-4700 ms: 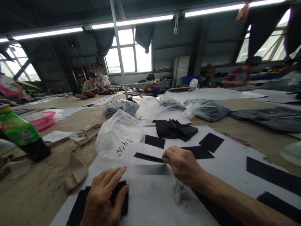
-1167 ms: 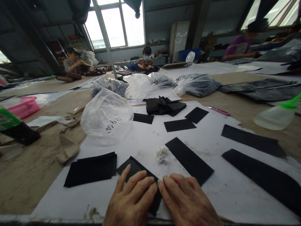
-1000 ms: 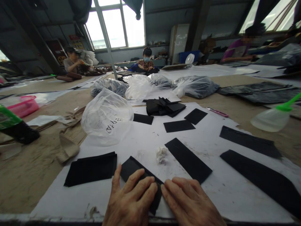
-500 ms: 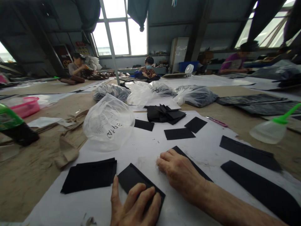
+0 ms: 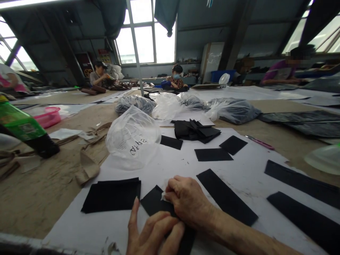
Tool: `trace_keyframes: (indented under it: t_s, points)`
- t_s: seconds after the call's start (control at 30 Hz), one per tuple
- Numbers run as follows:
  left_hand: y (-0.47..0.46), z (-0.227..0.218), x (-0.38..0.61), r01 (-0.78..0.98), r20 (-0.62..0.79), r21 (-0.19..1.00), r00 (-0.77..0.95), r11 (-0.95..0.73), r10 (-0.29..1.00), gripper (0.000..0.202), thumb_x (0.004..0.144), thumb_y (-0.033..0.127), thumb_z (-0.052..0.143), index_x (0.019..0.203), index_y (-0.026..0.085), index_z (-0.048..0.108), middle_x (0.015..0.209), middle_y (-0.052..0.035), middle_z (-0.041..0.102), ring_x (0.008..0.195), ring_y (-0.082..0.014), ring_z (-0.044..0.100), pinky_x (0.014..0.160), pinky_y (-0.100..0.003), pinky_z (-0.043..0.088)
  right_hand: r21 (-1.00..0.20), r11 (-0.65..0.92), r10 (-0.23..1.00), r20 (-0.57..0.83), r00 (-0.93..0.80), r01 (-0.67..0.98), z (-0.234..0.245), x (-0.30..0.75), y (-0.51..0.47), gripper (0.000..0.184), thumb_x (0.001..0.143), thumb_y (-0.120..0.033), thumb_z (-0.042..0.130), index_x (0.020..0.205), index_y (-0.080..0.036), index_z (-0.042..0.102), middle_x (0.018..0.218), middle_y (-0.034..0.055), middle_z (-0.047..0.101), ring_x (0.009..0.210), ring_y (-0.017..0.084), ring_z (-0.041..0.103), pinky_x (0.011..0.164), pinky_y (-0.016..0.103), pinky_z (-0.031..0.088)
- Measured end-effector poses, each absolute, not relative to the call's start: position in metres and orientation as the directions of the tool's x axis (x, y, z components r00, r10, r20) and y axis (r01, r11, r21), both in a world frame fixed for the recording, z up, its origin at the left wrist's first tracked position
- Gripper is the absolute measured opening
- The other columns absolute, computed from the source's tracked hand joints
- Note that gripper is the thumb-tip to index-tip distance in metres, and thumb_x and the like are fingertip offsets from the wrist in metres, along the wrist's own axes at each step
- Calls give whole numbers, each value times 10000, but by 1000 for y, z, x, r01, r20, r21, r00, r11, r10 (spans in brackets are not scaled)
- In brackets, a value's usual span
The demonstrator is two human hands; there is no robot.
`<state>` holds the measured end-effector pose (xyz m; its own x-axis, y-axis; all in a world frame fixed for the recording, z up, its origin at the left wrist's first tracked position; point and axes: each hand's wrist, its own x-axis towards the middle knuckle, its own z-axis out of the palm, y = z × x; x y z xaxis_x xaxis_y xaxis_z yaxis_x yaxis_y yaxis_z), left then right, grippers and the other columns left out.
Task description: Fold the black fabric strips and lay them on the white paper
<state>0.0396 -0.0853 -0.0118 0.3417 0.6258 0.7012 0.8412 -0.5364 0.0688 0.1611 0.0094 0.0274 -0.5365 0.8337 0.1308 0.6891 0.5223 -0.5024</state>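
Note:
My left hand (image 5: 156, 232) lies with fingers spread on a dark rectangular piece (image 5: 152, 197) of sheet material, index finger stretched along its left side. Over the same piece, my right hand (image 5: 190, 200) pinches a small white scrap (image 5: 165, 197), perhaps cloth or tissue, which touches the piece near its upper edge. A short stack of black pieces (image 5: 111, 196) lies to the left of my left hand. Beyond my right wrist lies a long black strip (image 5: 225, 194). The lower part of the worked piece is partly hidden by my hands.
White paper (image 5: 170, 163) covers the table here. A clear plastic bag (image 5: 132, 141), a black pile (image 5: 195, 131) and a pink-handled cutter (image 5: 260, 142) lie ahead. On the left stand a green bottle (image 5: 25, 124) and pink basin (image 5: 49, 117). Several people sit at the far tables.
My right hand has moved left from the paper beside the long strip onto the piece under my left hand, bringing the white scrap. The view has shifted slightly left.

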Motion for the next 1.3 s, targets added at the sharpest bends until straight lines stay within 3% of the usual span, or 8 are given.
trace_keyframes:
  t_s: [0.13,0.3,0.47,0.67,0.87,1.03,1.3]
  points:
    - [-72,-1,23,928,637,151,173,-341,751,374,768,86,420,1094,224,540,1092,-10,646,1017,-191,562,1046,-529,137,-462,553,816,132,-563,693,21,158,11,85,707,-82,581,664,-151,606,696,29,627,625,135,560,596,215,389]
    - [-52,0,20,961,428,145,154,-236,891,399,705,61,424,1013,263,576,1015,47,659,1000,-212,537,993,-524,159,-409,576,808,156,-567,708,16,163,3,150,713,-18,511,655,-146,564,689,46,590,621,147,523,586,239,362]
    - [-53,-3,21,954,421,178,149,-243,895,445,690,51,417,1056,265,553,1021,67,650,992,-201,526,987,-520,143,-391,577,811,176,-557,717,13,178,-8,180,737,-26,474,615,-153,507,635,35,553,580,139,499,560,244,345]
    - [-52,-2,23,936,457,250,110,-247,883,394,664,52,440,966,252,593,940,55,666,943,-191,549,977,-515,159,-370,566,821,177,-543,737,15,149,15,169,715,-45,489,594,-163,479,607,28,553,539,128,478,528,239,325]
    - [-54,-3,21,951,426,212,118,-226,897,411,691,80,456,1036,272,569,995,57,660,975,-214,530,994,-554,100,-360,662,742,195,-641,657,14,164,8,179,685,-5,477,602,-164,470,638,32,534,589,136,474,563,241,340]
    - [-54,-4,22,952,417,220,107,-215,903,422,691,61,436,1031,273,567,995,63,658,976,-215,532,991,-547,126,-357,723,689,306,-657,592,9,193,-11,211,707,13,404,602,-166,445,608,28,489,534,123,426,512,235,316]
    - [-53,-2,26,941,418,284,48,-181,907,394,679,73,447,968,301,588,949,70,663,967,-214,538,999,-545,133,-362,701,712,309,-630,614,7,153,15,184,693,-16,485,596,-168,443,624,35,526,565,132,458,538,241,334]
